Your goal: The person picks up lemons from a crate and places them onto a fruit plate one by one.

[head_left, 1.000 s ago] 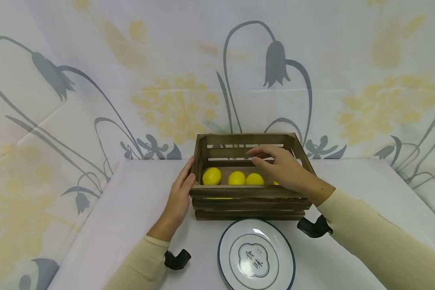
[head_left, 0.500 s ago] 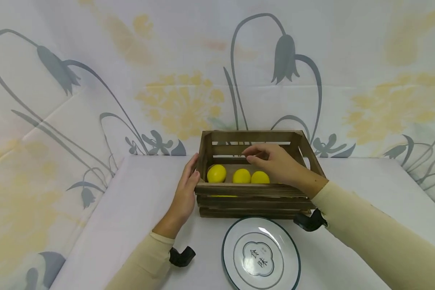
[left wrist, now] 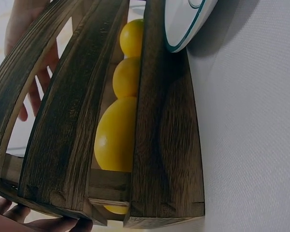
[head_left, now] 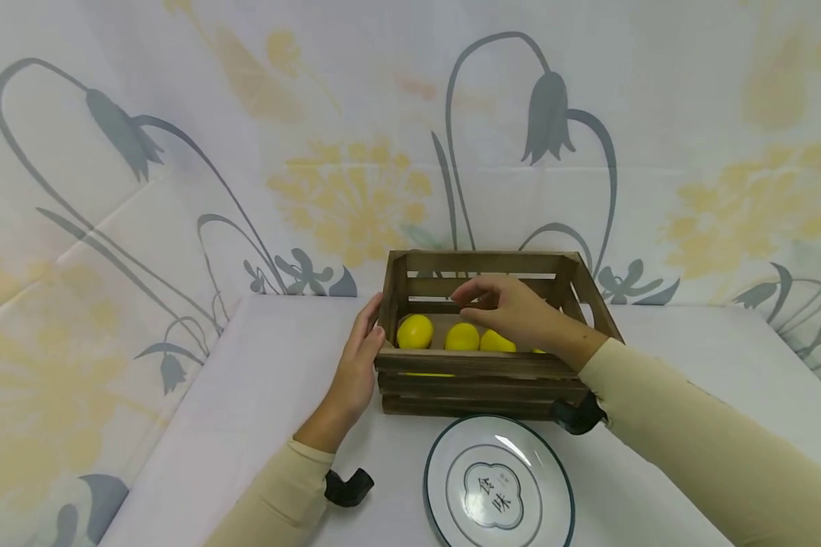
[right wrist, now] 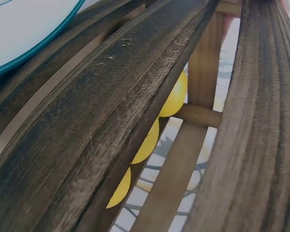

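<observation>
We hover our right hand [head_left: 513, 311], fingers loosely curled and empty, just above the lemons [head_left: 462, 336]; our left hand [head_left: 358, 365] rests flat on the crate [head_left: 479, 372].

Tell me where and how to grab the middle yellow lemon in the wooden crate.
Take the middle yellow lemon from above through the open top of the dark slatted wooden crate, pinching its front and back. Neighbouring lemons crowd its left and right, and the slats block its sides. The right hand hovers over it.
</observation>
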`<state>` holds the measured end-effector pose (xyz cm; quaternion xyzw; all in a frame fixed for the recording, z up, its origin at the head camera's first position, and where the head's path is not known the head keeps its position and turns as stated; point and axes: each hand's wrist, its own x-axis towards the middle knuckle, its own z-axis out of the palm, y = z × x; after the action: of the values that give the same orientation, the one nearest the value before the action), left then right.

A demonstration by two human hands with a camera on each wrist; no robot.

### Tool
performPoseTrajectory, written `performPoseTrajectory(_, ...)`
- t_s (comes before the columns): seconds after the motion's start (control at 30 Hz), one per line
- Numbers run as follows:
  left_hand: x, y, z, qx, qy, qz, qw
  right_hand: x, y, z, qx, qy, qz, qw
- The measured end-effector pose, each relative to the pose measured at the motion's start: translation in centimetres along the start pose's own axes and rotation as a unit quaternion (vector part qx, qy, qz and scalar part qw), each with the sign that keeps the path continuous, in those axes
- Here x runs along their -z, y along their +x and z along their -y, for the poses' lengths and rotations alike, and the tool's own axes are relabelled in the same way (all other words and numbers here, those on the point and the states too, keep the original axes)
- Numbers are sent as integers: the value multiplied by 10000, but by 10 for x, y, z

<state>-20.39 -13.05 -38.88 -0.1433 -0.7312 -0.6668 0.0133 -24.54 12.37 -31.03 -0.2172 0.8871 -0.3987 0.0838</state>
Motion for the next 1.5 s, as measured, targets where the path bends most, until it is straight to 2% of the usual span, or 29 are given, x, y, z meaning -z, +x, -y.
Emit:
performPoseTrajectory(0.4,0,-1,-1,-3,-51,8,10000,-11,14,4,224,39,165,9996)
performPoseTrajectory(0.73,-1,1,2,27,-20,52,10000,-17,23,5,145,-5,342,9993)
performPoseTrajectory(0.97,1,-1,1,29,5,44,10000,-24,34,5,34,233,655,9976)
performPoseTrajectory(1.1,3,-1,0,28,-28,56,10000,-29,40,4,182,160,818,9964)
performPoseTrajectory(1.5,4,1,2,-91,-147,117,9998,-37,44,-1,271,-270,1333,9903)
